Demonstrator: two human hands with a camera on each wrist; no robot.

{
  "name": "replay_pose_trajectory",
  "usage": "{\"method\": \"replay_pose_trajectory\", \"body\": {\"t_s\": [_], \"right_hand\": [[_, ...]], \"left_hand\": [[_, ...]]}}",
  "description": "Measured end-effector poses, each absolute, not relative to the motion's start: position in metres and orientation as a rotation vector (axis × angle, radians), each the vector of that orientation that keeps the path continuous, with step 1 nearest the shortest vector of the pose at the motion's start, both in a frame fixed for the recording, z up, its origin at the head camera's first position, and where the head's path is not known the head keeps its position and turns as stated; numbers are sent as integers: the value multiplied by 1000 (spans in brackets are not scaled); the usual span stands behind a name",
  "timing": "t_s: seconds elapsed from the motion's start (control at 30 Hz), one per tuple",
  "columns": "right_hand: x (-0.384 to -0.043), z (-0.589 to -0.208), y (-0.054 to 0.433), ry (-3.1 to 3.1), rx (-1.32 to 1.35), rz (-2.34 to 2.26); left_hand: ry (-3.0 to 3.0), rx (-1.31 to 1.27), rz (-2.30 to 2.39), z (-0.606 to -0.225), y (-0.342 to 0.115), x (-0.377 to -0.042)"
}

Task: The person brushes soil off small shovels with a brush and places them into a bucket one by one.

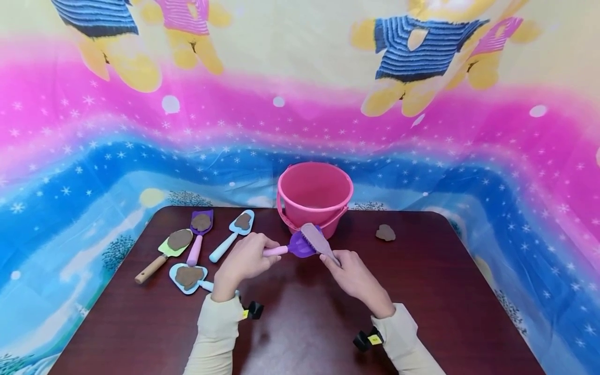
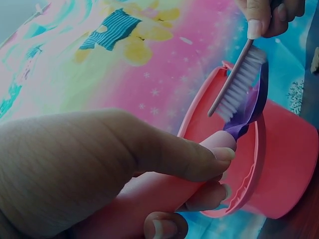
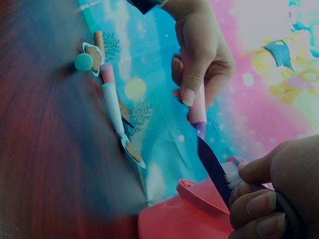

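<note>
Mid-frame, left hand (image 1: 249, 255) grips purple plastic scoop (image 1: 297, 246), likely steadying it for flat mauve bristled brush (image 1: 320, 241) right hand (image 1: 354, 274) grips.

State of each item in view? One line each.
Pink bucket: upright, handle down
Held purple scoop: gripped by left hand
Bristle brush: gripped by right hand, bristles at scoop
Green trowel: bearing brown lump
Lying purple scoop: bearing lump
Near blue trowel: bearing lump
Far blue trowel: bearing lump
Rightmost lump: lying on table
</note>
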State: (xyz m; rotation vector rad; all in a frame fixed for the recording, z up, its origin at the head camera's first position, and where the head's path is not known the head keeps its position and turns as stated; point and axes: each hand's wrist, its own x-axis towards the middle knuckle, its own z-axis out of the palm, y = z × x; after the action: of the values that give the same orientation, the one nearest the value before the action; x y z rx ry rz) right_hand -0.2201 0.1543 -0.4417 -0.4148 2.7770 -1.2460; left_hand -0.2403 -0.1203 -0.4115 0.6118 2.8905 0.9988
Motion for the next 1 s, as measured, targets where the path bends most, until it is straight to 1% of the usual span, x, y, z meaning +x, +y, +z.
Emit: {"method": "replay_pose_trajectory", "body": {"t_s": [0.2, 0.57, 1.0], "right_hand": [[-222, -441, 159, 2777, -389, -1249], [-222, -436, 175, 2817, -338, -1254], [-219, -433, 177, 2829, -326, -1274]], "left_hand": [[2886, 598, 1018, -406, -127, -237], [2877, 628, 1047, -407, -125, -235], [2873, 655, 1052, -407, -123, -233]]}}
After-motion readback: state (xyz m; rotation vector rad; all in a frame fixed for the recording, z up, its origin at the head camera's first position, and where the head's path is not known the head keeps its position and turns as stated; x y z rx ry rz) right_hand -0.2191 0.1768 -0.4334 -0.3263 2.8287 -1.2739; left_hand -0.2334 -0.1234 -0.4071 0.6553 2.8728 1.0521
